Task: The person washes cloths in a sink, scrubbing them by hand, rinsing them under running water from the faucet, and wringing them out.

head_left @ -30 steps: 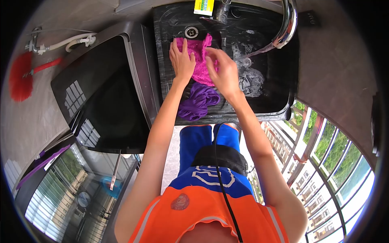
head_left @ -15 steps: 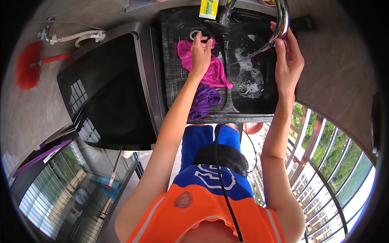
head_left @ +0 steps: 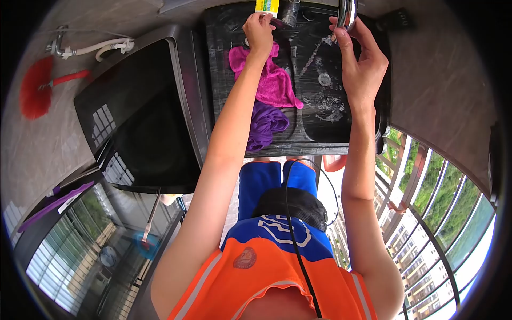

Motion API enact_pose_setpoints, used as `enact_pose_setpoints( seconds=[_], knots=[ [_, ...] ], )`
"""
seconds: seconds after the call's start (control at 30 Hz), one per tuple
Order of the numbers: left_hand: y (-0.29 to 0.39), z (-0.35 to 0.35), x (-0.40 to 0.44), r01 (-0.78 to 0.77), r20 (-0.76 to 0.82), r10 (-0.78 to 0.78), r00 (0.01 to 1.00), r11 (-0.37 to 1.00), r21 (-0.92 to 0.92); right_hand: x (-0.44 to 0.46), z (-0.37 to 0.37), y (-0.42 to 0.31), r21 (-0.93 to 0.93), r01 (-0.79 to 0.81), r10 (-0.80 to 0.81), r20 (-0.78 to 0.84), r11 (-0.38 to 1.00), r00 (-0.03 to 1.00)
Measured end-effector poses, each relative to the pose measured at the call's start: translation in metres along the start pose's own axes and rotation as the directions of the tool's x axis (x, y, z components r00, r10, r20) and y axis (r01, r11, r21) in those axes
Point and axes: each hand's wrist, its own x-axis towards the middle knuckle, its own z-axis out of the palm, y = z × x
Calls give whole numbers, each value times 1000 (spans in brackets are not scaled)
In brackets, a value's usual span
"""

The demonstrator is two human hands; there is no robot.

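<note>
My left hand [head_left: 258, 34] reaches to the back of the black sink [head_left: 218, 69], fingers closed at the lower edge of a yellow packet [head_left: 266, 5] beside the faucet base [head_left: 289, 13]. My right hand [head_left: 364, 61] is wrapped around the end of the curved chrome spout [head_left: 347, 15]. A thin, broken stream of water falls from the spout toward the sink floor. Below my left hand, a wet pink cloth [head_left: 277, 85] lies spread in the left part of the sink. Nearer to me is a bunched purple cloth [head_left: 265, 125].
Left of the sink stands a dark, glossy-topped appliance [head_left: 144, 117]. On the wall hang a red brush [head_left: 40, 88] and a pale hose [head_left: 101, 48]. A barred railing [head_left: 426, 186] runs along the right side, and a black cable [head_left: 293, 240] hangs down my front.
My left hand has left the pink cloth and moved back to the yellow packet. The spout and my right hand have shifted left, and the water stream looks thinner.
</note>
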Motion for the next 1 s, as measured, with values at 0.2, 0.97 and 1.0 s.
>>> enact_pose_setpoints(
  seconds=[0.2, 0.97, 1.0],
  knots=[
    [1, -10, 1, 68, 81, -66, 995, 998, -14, -4, 8, -2, 38, -4, 5, -17, 999, 1000],
    [-76, -105, -88, 150, 90, -221, 971, 858, 491, 1, 74, -11, -4, 9, -8, 90, 1000, 996],
    [-78, -107, -97, 137, 92, -229, 969, 808, 573, -3, 80, 20, 48, 82, -86, 100, 996, 991]
  ],
)
